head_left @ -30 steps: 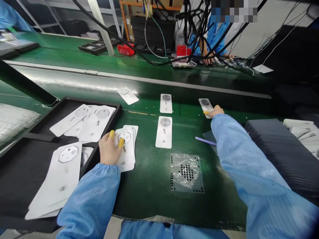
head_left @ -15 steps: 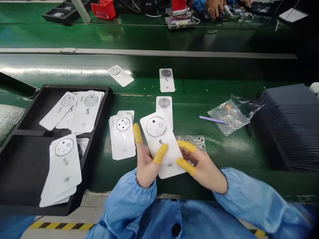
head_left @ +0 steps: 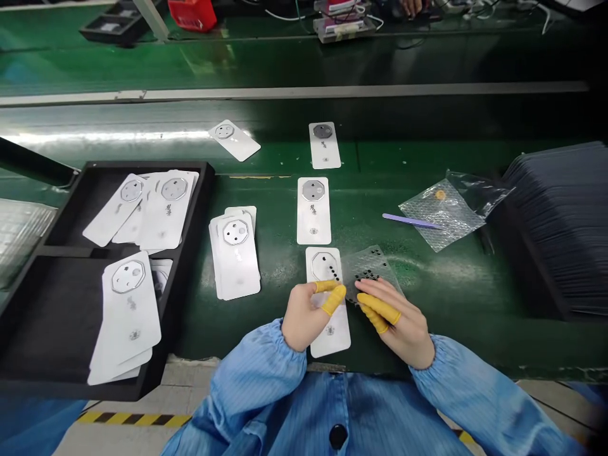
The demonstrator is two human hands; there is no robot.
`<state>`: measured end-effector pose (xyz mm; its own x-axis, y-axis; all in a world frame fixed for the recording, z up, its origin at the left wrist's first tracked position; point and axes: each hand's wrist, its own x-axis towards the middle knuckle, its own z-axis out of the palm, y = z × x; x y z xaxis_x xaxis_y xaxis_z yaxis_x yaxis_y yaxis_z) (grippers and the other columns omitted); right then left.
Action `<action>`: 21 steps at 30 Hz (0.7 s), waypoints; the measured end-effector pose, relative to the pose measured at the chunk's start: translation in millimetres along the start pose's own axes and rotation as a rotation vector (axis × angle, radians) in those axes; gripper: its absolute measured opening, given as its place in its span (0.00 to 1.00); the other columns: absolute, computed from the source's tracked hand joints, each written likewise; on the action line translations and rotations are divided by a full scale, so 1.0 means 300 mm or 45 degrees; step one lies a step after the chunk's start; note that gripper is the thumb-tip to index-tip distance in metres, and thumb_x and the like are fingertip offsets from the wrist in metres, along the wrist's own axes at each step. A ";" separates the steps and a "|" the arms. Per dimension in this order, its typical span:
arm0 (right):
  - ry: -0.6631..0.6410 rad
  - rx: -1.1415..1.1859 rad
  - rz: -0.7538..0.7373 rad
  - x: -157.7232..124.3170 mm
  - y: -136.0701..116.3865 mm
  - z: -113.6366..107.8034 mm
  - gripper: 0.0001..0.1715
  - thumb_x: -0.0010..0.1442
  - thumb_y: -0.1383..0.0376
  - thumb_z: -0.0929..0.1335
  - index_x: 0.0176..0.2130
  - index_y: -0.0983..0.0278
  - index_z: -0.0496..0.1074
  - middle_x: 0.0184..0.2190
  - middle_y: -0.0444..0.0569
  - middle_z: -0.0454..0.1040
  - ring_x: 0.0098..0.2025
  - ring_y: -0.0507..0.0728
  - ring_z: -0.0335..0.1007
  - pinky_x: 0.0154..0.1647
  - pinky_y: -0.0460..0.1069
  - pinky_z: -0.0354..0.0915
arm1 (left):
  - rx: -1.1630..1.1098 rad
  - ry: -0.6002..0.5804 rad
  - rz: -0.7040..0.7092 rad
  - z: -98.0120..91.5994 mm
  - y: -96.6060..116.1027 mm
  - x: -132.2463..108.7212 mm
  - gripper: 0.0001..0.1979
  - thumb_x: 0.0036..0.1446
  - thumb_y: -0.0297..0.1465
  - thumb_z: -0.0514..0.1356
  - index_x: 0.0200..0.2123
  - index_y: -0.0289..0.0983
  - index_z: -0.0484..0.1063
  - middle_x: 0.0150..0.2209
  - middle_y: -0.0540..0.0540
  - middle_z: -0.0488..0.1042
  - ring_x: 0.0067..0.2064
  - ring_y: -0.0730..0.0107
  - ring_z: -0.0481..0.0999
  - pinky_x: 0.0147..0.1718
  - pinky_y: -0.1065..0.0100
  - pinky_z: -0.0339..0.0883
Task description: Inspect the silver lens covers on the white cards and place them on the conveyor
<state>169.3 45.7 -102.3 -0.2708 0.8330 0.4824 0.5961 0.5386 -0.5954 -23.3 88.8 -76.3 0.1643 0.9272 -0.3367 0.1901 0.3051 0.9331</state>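
Note:
A white phone-back panel (head_left: 327,303) with an octagonal camera cut-out lies flat on the green belt right in front of me. My left hand (head_left: 311,311), with yellow finger cots, presses down on it, fingers closed against its surface. My right hand (head_left: 394,320) rests with fingers stretched on a clear film sheet (head_left: 369,271) dotted with small black stickers, which overlaps the panel's right edge. Two more panels (head_left: 313,210) (head_left: 324,145) lie in a line beyond. A stack of panels (head_left: 235,253) sits to the left.
A black tray (head_left: 190,240) on the left holds several white panels. A purple stick (head_left: 411,221) and a bubble-wrap bag (head_left: 444,212) lie to the right, beside a stack of dark sheets (head_left: 560,221). Another panel (head_left: 234,140) lies further back. Another person's hand (head_left: 412,6) works at the far side.
The panel I held up in both hands half a second ago now lies flat on the belt. My right hand has shifted onto the sticker film.

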 end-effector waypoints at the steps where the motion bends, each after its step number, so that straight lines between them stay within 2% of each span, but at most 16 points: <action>1: -0.065 0.011 -0.014 0.010 -0.007 -0.012 0.26 0.57 0.73 0.69 0.54 0.62 0.68 0.51 0.55 0.74 0.55 0.61 0.70 0.57 0.62 0.66 | -0.026 -0.002 0.008 0.010 0.000 0.007 0.11 0.50 0.35 0.65 0.34 0.33 0.81 0.37 0.40 0.82 0.42 0.54 0.81 0.46 0.57 0.72; 3: -0.148 0.065 0.027 0.040 -0.019 -0.036 0.23 0.57 0.69 0.69 0.53 0.63 0.69 0.50 0.56 0.75 0.53 0.61 0.71 0.55 0.61 0.69 | -0.069 0.017 0.028 0.015 0.000 0.015 0.10 0.50 0.33 0.65 0.33 0.33 0.81 0.37 0.40 0.82 0.41 0.54 0.81 0.46 0.57 0.73; 6: -0.051 0.115 0.105 0.103 -0.027 -0.050 0.17 0.58 0.70 0.68 0.48 0.61 0.71 0.43 0.53 0.77 0.45 0.57 0.75 0.46 0.54 0.74 | -0.076 0.019 0.061 0.010 -0.005 0.010 0.09 0.51 0.32 0.64 0.33 0.33 0.81 0.37 0.40 0.82 0.41 0.55 0.81 0.46 0.57 0.73; 9: -0.035 0.104 0.000 0.146 -0.021 -0.024 0.14 0.60 0.72 0.67 0.46 0.61 0.71 0.40 0.52 0.75 0.41 0.55 0.73 0.40 0.52 0.74 | -0.011 -0.036 0.138 0.009 -0.016 -0.002 0.09 0.52 0.30 0.63 0.36 0.34 0.80 0.38 0.41 0.82 0.41 0.56 0.81 0.45 0.59 0.73; 13: -0.133 0.064 -0.142 0.139 0.002 0.036 0.15 0.61 0.73 0.64 0.48 0.65 0.69 0.44 0.56 0.73 0.45 0.57 0.72 0.42 0.53 0.74 | 0.235 -0.054 0.304 0.013 -0.039 -0.005 0.12 0.54 0.27 0.60 0.41 0.36 0.79 0.38 0.42 0.82 0.41 0.55 0.81 0.43 0.59 0.73; 15: -0.118 0.088 -0.100 0.126 0.012 0.061 0.15 0.61 0.73 0.64 0.48 0.65 0.68 0.45 0.56 0.72 0.46 0.57 0.71 0.44 0.53 0.73 | 0.335 -0.039 0.348 0.016 -0.049 -0.001 0.11 0.52 0.26 0.60 0.39 0.37 0.80 0.36 0.42 0.82 0.39 0.54 0.81 0.41 0.59 0.74; 18: -0.060 0.121 0.067 0.121 0.027 0.086 0.11 0.63 0.70 0.63 0.45 0.63 0.69 0.41 0.53 0.73 0.43 0.55 0.72 0.42 0.51 0.72 | 0.367 -0.026 0.346 0.010 -0.056 0.007 0.09 0.53 0.27 0.60 0.36 0.38 0.81 0.36 0.41 0.82 0.38 0.54 0.81 0.40 0.59 0.75; 21: 0.023 0.086 0.163 0.129 0.044 0.091 0.09 0.63 0.70 0.62 0.43 0.63 0.69 0.39 0.51 0.72 0.41 0.54 0.72 0.41 0.50 0.71 | 0.260 -0.020 0.307 -0.032 -0.052 -0.003 0.12 0.54 0.29 0.61 0.42 0.39 0.79 0.41 0.42 0.81 0.44 0.54 0.80 0.47 0.58 0.72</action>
<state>146.0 88.6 -109.2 -0.1818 0.8933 0.4111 0.5724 0.4360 -0.6945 -35.8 85.2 -89.2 0.2429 0.9636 -0.1118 0.3338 0.0252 0.9423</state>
